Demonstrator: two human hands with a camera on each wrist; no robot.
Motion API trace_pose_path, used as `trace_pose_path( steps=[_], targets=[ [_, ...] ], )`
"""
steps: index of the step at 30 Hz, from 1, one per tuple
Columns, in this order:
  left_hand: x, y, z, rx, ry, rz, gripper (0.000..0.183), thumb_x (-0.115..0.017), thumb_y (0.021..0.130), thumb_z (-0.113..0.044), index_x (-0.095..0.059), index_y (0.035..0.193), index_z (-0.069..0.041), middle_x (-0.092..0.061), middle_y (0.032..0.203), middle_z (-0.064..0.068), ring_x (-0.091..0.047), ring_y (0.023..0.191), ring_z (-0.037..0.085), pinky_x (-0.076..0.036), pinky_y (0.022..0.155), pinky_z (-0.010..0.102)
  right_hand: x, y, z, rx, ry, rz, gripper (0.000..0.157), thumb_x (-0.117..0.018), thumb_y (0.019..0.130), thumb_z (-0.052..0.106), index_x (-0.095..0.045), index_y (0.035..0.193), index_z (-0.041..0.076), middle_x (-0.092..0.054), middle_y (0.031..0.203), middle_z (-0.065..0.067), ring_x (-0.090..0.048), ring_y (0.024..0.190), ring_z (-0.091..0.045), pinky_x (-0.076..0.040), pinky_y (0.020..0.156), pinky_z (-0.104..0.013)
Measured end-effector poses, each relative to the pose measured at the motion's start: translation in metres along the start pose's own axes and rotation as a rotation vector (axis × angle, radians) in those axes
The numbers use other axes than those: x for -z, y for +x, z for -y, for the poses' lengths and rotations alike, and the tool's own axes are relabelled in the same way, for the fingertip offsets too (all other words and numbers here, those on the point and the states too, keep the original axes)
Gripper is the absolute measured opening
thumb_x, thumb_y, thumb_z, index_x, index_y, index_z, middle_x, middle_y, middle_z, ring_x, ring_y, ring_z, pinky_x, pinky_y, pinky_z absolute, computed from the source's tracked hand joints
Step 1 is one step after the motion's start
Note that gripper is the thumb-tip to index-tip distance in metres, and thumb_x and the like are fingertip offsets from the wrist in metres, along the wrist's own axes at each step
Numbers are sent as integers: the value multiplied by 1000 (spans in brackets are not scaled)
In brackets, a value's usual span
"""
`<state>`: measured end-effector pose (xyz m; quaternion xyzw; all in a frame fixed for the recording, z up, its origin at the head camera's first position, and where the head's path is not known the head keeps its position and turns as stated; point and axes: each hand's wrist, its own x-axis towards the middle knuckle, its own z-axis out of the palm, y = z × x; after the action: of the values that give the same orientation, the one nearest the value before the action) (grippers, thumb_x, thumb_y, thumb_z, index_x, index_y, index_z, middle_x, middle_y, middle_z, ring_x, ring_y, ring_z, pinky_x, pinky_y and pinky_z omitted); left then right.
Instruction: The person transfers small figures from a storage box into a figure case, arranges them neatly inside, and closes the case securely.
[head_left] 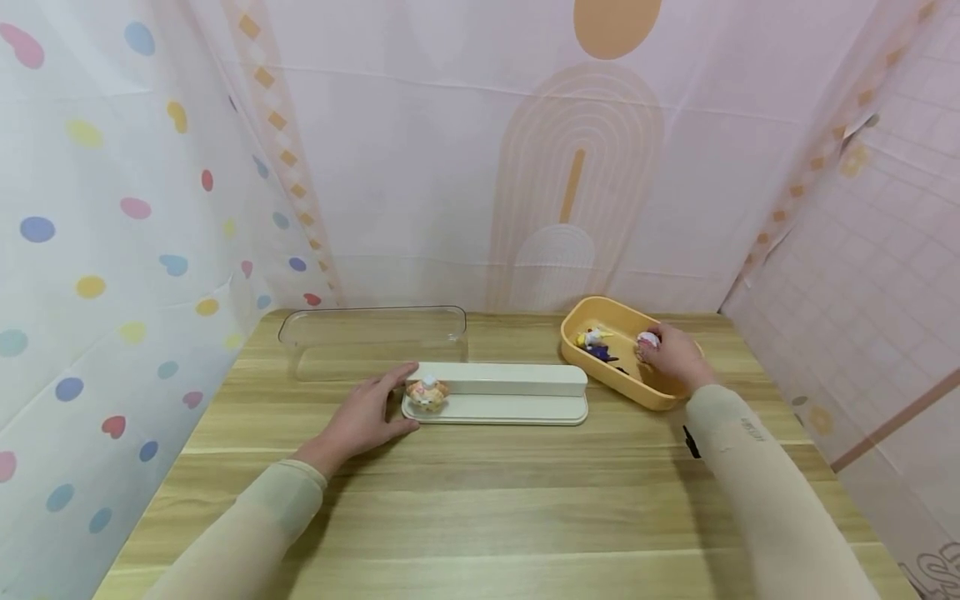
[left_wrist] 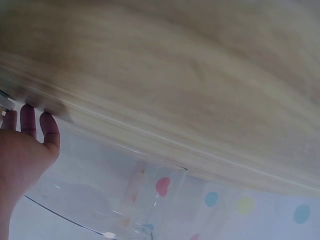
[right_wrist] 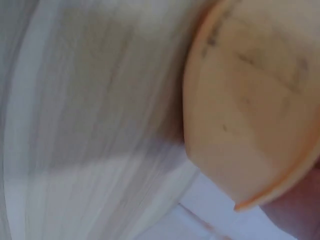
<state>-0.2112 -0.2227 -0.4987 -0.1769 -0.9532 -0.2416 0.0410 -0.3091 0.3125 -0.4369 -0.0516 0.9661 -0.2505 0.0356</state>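
A cream stepped stand [head_left: 517,407] lies on the table, with a small orange-and-white figurine [head_left: 427,393] on its lower step at the left end. My left hand [head_left: 363,417] holds that end, thumb at the front edge and index finger at the back; its fingers [left_wrist: 51,131] are partly bent in the left wrist view. At the right, my right hand [head_left: 675,357] reaches into an orange tray [head_left: 626,385] and pinches a small white-and-pink figurine [head_left: 647,342]. A yellow-and-white figurine [head_left: 592,337] and a dark purple figurine [head_left: 600,353] lie in the tray's left part.
Behind my left hand stands a clear plastic cover [head_left: 375,310], its dark rim facing up. The wooden table [head_left: 480,508] ends at hanging patterned cloths [head_left: 405,167] at the back and sides. A small black object [head_left: 691,442] shows beside my right sleeve.
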Motion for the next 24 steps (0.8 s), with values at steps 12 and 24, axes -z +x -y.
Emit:
trace_pose_path(
  steps=[12,24],
  targets=[
    [1,0,-2,-11,6,-9,95,-91,87,-37,-39,164,-22,-72,139,18,-62,133,50,-42,117,71,-14,-2,2,4,-205,-180,47,-75,100,30,-58,137,6,-73,122,-30,-70,104,-49,-56,86,-62],
    [0,0,0,-4,-1,-4,95,-91,87,-37,-38,165,-23,-71,141,18,-60,135,51,-40,119,71,2,-8,14,63,2,-240,46,-75,100,26,-59,137,4,-73,126,-28,-70,110,-45,-56,89,-58]
  ],
)
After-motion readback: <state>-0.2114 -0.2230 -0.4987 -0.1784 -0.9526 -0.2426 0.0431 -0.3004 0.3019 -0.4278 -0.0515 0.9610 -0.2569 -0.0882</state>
